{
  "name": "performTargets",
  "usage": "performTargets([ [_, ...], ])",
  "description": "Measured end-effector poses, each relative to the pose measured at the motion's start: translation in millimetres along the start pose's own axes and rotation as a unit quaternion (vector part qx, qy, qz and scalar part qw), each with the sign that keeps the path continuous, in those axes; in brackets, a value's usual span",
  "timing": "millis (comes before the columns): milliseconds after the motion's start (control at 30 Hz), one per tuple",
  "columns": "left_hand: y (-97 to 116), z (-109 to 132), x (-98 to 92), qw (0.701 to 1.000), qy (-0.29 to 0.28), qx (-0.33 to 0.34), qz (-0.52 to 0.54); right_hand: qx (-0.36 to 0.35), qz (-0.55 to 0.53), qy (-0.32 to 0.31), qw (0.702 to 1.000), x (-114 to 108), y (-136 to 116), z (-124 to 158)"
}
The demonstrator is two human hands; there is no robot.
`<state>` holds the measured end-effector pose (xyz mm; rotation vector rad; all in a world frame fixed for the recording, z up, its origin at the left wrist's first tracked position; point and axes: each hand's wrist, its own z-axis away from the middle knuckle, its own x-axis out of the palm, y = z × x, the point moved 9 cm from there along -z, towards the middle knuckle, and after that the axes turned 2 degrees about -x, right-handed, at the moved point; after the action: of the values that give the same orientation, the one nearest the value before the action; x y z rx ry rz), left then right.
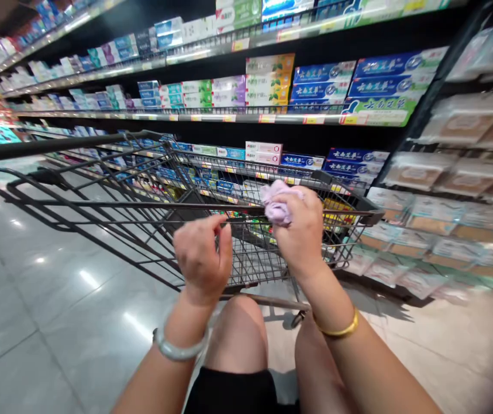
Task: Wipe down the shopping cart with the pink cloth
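My right hand (300, 230) is closed round a crumpled light-purple cloth (278, 204), which is at the top rail of a black wire shopping cart (238, 206). The rail runs up to the cloth and out again past my fingers. My left hand (203, 256) is curled with its back toward me, just below the same rail and against the wire side of the cart. Its fingertips are hidden, so I cannot see whether they hold a wire. The cart stands sideways in front of my knees.
Behind the cart, store shelves (212, 118) carry rows of toothpaste boxes (324, 83). Packaged goods (457, 123) hang on a rack at the right. A cart wheel (298, 318) rests on the shiny tiled floor (57, 322). Some colourful items show through the cart's wires.
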<state>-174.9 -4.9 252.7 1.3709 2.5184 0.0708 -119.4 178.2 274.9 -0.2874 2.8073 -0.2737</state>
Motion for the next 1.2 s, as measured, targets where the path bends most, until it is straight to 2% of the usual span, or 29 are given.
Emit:
performTargets([
  [67,-3,-30,-2.0,0.998,-0.015,0.021,-0.054,-0.056,-0.024,-0.058,0.996,15,-18,1],
  [100,-6,-41,2.8,0.996,-0.039,0.023,-0.077,-0.077,-0.033,-0.075,0.994,20,-25,2],
  [133,-9,-49,9.3,0.993,-0.062,0.026,-0.100,-0.082,-0.036,-0.074,0.993,22,-27,1],
  [200,-15,-56,27.0,0.983,-0.118,0.032,-0.134,-0.050,-0.023,-0.029,0.998,16,-19,-1],
  [267,-20,-53,43.3,0.973,-0.164,0.037,-0.158,-0.026,-0.005,0.010,1.000,10,-8,0],
  [300,-22,-51,48.1,0.970,-0.173,0.036,-0.168,-0.037,0.001,0.007,0.999,12,-6,4],
  [467,-24,-44,50.8,0.970,-0.151,0.030,-0.187,-0.184,0.021,-0.105,0.977,40,-12,56],
  [533,-22,-44,50.6,0.972,-0.143,0.031,-0.186,-0.210,0.020,-0.116,0.971,42,-13,70],
  [600,-22,-44,50.7,0.973,-0.132,0.030,-0.185,-0.203,0.007,-0.101,0.974,36,-15,63],
  [700,-23,-44,50.9,0.975,-0.113,0.025,-0.187,-0.176,-0.010,-0.067,0.982,28,-27,33],
  [767,-22,-43,50.9,0.977,-0.107,0.025,-0.184,-0.176,-0.002,-0.072,0.982,31,-35,21],
  [833,-21,-43,50.8,0.978,-0.108,0.028,-0.178,-0.194,0.012,-0.093,0.976,40,-38,28],
  [933,-20,-42,51.1,0.979,-0.117,0.023,-0.164,-0.231,0.031,-0.144,0.962,54,-31,58],
  [1000,-20,-42,51.5,0.981,-0.118,0.017,-0.156,-0.230,0.031,-0.166,0.958,58,-24,71],
  [1200,-21,-41,53.8,0.981,-0.113,0.009,-0.155,-0.166,0.018,-0.121,0.978,45,-24,44],
])
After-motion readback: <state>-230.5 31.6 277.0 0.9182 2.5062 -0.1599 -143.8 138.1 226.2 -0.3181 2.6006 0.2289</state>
